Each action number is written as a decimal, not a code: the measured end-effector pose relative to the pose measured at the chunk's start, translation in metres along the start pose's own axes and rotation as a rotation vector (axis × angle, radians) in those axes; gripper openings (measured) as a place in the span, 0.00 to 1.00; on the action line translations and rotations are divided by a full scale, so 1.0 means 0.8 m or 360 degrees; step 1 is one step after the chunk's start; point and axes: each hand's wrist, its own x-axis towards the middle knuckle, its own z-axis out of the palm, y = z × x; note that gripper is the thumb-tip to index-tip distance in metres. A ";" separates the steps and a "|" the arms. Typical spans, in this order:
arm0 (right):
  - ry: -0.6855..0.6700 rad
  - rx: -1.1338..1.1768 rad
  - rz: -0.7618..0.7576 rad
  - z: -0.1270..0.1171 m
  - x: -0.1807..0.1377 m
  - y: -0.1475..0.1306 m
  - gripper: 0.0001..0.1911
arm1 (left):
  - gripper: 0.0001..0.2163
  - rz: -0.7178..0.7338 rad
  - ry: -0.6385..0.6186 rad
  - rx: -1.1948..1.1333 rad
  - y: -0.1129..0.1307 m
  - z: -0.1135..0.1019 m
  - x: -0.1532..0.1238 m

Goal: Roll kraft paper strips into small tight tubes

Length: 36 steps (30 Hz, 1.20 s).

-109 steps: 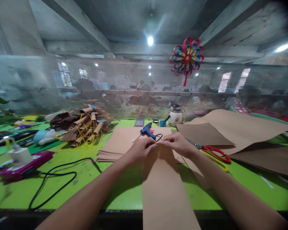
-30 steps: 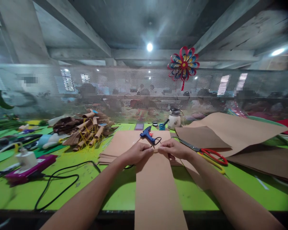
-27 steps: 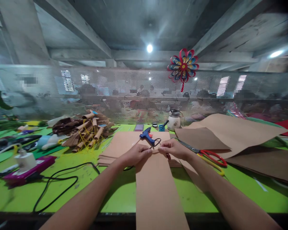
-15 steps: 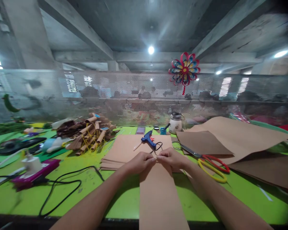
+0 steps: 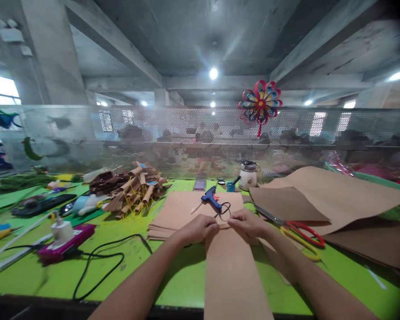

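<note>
A long strip of brown kraft paper point(image 5: 233, 271) runs from the table's front edge up to my hands. At its far end, my left hand point(image 5: 200, 229) pinches the left corner, and my right hand point(image 5: 248, 223) pinches the right corner. Between them the end edge looks narrowly folded over. Just beyond my fingers a blue glue gun point(image 5: 211, 198) lies on a stack of brown paper sheets point(image 5: 175, 209), its black cord looping close to my right hand. Scissors point(image 5: 303, 238) with red and yellow handles rest to the right of my right hand.
Large brown sheets point(image 5: 320, 184) cover the right side. A pile of rolled brown paper pieces point(image 5: 136, 191) with yellow strings sits back left. A magenta power strip point(image 5: 66, 244) with a black cord is on the left. A white jar point(image 5: 248, 176) stands behind, before a perforated screen point(image 5: 186, 153).
The camera view has shifted slightly, so everything appears further right and a little lower. My hands have spread slightly apart along the paper's end edge, still pinching it.
</note>
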 end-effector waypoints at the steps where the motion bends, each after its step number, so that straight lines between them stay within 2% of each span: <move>1: -0.0020 0.0027 0.0018 0.000 -0.001 0.001 0.18 | 0.15 0.0003 -0.0002 0.0011 0.000 0.001 0.000; 8: -0.0165 0.0159 0.0076 -0.002 -0.007 0.001 0.22 | 0.16 0.0034 -0.0098 0.0007 -0.002 0.005 0.002; 13: -0.0229 0.0235 0.0118 -0.005 -0.014 -0.013 0.23 | 0.16 0.0046 -0.0162 -0.0195 -0.004 0.007 0.002; 17: -0.0231 0.0188 0.0078 -0.008 -0.015 -0.019 0.24 | 0.18 0.0028 -0.0213 -0.0213 -0.003 0.007 0.001; 24: -0.0305 -0.0063 -0.0070 -0.012 -0.011 -0.010 0.24 | 0.19 0.0175 -0.0163 -0.0138 0.005 0.007 0.007; 30: -0.0271 -0.0026 -0.0116 -0.017 -0.008 -0.006 0.23 | 0.22 -0.0109 -0.0175 -0.0246 0.001 0.010 0.006; 33: -0.0300 -0.0005 -0.0090 -0.020 -0.008 -0.002 0.24 | 0.23 -0.0174 -0.0178 -0.0235 0.002 0.010 0.007; 36: -0.0320 0.0051 -0.0054 -0.024 -0.010 -0.001 0.25 | 0.22 -0.0208 -0.0269 -0.0200 0.013 0.001 0.012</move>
